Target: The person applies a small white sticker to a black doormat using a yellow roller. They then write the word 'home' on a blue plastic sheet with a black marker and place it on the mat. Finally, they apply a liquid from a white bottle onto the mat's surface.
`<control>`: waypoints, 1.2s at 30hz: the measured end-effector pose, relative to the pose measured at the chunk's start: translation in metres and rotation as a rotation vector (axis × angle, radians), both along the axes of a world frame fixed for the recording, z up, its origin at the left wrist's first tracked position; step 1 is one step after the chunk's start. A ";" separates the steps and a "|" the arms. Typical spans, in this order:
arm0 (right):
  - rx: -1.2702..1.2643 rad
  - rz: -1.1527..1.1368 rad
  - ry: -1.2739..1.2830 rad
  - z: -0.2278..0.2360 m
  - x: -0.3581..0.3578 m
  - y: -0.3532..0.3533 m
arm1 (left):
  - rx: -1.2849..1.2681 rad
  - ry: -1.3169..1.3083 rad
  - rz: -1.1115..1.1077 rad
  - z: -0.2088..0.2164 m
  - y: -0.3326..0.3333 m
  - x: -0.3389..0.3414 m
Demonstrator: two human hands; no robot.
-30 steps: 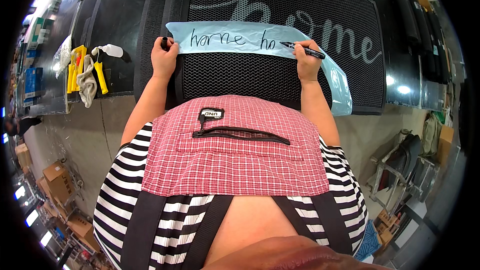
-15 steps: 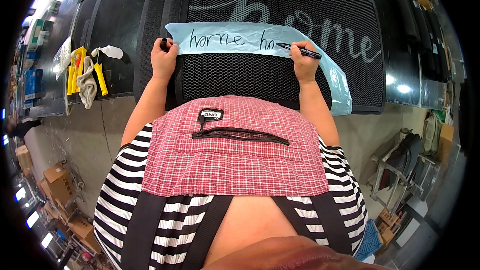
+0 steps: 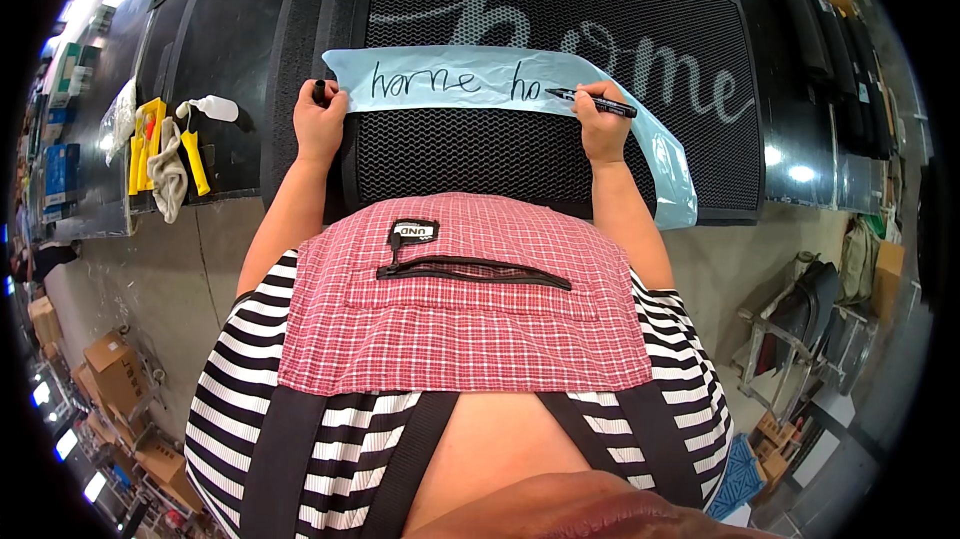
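A strip of pale blue plastic film lies across a black textured mat, with handwritten black lettering on it. Between the fingers of my right hand is a black marker, its tip at the end of the second group of letters. My left hand is closed around a small black marker cap beside the film's left end. The film's right end bends toward me over the mat. Large pale script lettering marks the mat beyond the film.
On the dark table at left are yellow-handled tools, a grey cloth glove, a white bottle and a clear plastic bag. Cardboard boxes stand on the floor at lower left. A metal cart is at right.
The whole view has shifted slightly, so everything sits a little further left. The marker stays at the same letters, and I see no clear new stroke.
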State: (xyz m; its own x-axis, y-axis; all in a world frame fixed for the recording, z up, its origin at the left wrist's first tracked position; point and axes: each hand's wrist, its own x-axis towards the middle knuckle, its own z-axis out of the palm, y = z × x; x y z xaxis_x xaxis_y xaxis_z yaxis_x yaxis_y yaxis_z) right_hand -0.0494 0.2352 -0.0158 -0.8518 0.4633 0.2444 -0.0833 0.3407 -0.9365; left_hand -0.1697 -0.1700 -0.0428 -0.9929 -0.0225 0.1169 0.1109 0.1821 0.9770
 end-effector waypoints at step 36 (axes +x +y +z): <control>0.061 -0.035 0.040 -0.008 -0.003 0.002 | -0.036 -0.034 -0.008 0.000 -0.003 -0.001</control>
State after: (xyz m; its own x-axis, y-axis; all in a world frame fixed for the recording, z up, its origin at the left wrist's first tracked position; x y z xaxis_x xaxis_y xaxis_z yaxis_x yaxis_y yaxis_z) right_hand -0.0528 0.2371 -0.0239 -0.8243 0.4761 0.3063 -0.1072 0.4001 -0.9102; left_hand -0.1710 -0.1732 -0.0423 -0.9965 -0.0110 0.0834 0.0790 0.2166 0.9731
